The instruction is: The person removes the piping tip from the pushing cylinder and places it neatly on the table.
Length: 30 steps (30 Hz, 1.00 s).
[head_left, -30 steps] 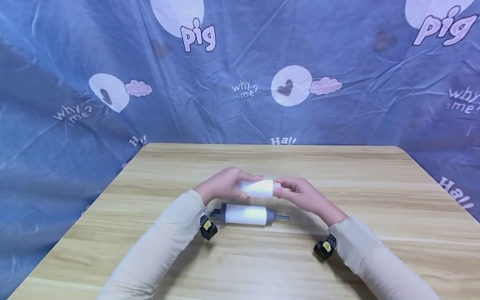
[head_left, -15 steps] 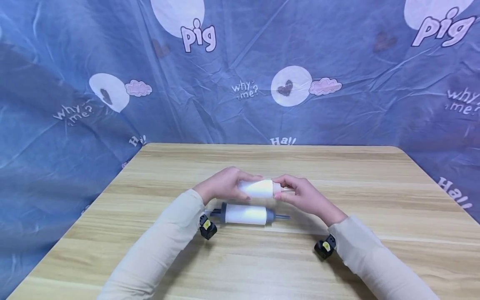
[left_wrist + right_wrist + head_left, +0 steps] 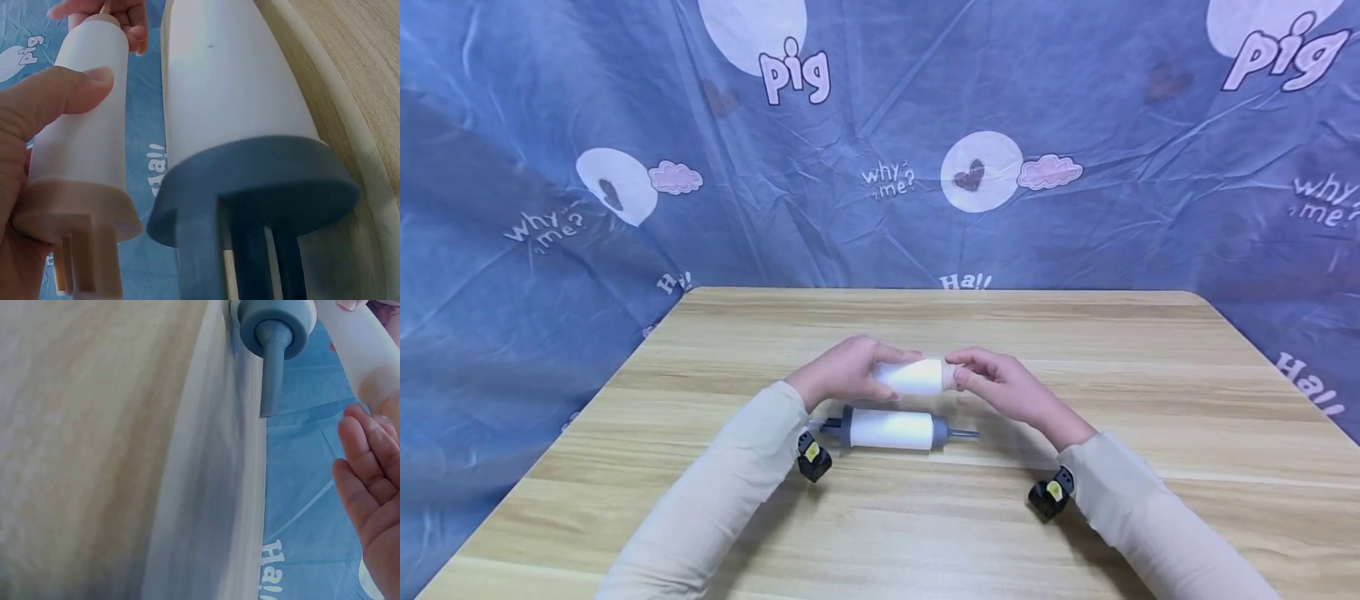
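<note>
Wood bench (image 3: 925,525) up front between both sleeves (image 3: 715,492). Grey tube (image 3: 891,429) lies crosswise on it, just nearer than the tan-ended tube (image 3: 917,377), narrow gap between. Left hand (image 3: 850,367) grips the latter's body, thumb and fingers around it. Right hand (image 3: 1011,392) at its tip, fingers loosely spread, contact unclear. Beyond, wood runs to the far edge; blue cloth (image 3: 820,208) behind.
</note>
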Tool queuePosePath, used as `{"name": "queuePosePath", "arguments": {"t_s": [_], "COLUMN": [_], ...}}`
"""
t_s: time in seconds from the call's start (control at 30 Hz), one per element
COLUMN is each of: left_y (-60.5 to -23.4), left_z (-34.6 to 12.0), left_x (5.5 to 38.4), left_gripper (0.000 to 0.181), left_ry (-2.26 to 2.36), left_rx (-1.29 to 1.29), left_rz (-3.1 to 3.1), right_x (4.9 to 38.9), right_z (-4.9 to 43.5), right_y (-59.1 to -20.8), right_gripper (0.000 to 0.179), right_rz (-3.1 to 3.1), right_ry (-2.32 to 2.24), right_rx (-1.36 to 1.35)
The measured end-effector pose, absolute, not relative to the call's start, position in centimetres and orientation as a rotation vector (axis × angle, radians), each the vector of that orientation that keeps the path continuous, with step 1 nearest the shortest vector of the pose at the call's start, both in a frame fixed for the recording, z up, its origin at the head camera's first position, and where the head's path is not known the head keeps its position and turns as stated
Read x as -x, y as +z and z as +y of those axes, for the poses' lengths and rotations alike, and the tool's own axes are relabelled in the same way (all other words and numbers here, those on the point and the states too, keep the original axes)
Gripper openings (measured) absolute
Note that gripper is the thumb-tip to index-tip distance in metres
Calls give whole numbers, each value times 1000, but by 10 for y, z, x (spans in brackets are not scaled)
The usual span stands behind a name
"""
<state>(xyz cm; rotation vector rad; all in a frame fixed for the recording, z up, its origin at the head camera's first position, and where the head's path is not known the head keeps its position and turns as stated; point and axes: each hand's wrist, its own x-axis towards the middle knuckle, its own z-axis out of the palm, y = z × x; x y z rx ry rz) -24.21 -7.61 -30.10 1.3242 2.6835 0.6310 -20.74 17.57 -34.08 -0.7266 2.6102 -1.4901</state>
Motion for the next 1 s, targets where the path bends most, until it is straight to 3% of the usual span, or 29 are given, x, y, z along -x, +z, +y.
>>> {"name": "queuePosePath", "arguments": {"t_s": [0.3, 1.0], "left_y": [-303, -305], "left_z": [-76, -75], "left_x": [239, 240], "left_gripper": [59, 60], "left_ry": [605, 598], "left_rx": [-1367, -1358], "left_rz": [2709, 2711], "right_x": [209, 207], "right_z": [177, 174], "right_y": [-343, -345], "right_gripper": [30, 42], "right_rz": [2581, 2553], "right_ry": [-1474, -1623], "right_rx": [720, 624]}}
